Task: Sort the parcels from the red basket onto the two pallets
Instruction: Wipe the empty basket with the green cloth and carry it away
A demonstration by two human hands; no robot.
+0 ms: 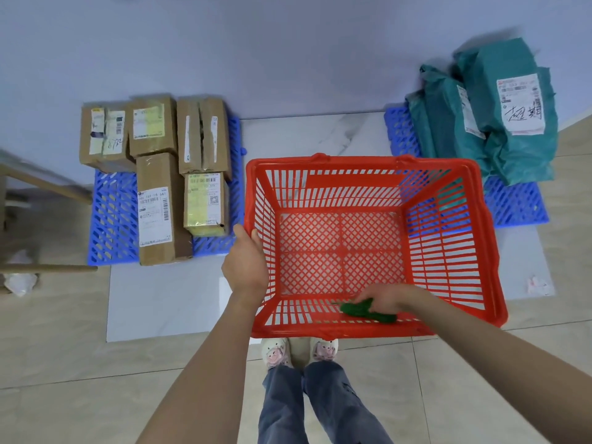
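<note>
The red basket stands on the floor in front of me, with no parcels showing on its mesh bottom. My left hand grips its left rim. Inside, at the near wall, my right hand is closed on a small dark green object. Several brown cardboard parcels lie on the blue pallet at the left. On the right blue pallet, teal plastic mailer bags with white labels are piled up.
A white marbled floor sheet lies under the basket and pallets. Wooden furniture legs and crumpled white paper are at the far left. My feet in light slippers stand just behind the basket. A pale wall rises behind the pallets.
</note>
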